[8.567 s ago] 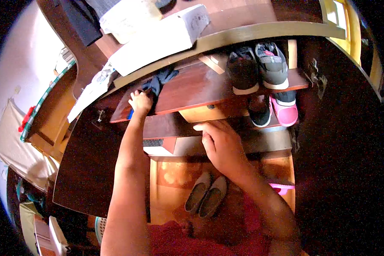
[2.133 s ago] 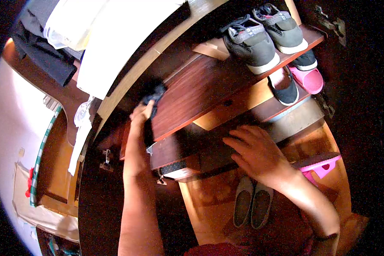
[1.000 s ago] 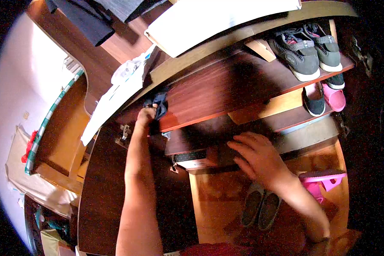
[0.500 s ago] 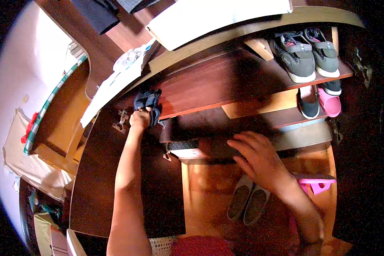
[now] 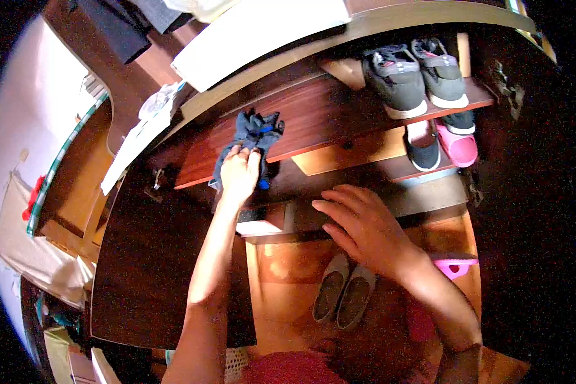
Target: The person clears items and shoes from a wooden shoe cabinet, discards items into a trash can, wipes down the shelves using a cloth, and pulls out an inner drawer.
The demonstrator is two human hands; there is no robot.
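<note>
A crumpled dark blue-black cloth (image 5: 260, 131) with bright blue patches is in my left hand (image 5: 240, 171), whose fingers are closed on it. The cloth lies over the front edge of the upper reddish-brown shelf (image 5: 320, 115), toward its left end. My right hand (image 5: 358, 224) holds nothing; its fingers are apart, in front of the lower shelf (image 5: 301, 185). Farther right, a pair of grey sneakers (image 5: 400, 83) stands on the upper shelf. Below them on the lower shelf are a dark slip-on shoe (image 5: 424, 150) and a pink shoe (image 5: 457, 147).
Grey flat shoes (image 5: 345, 297) rest on the cabinet floor under my right hand. A pink plastic item (image 5: 456, 265) is at the right. The dark cabinet door (image 5: 166, 269) hangs open at left. White sheets (image 5: 262, 45) lie on the top above the shelves.
My left hand has moved right along the upper shelf with the cloth, away from its left end. The view has shifted slightly; my right hand stays open before the lower shelf.
</note>
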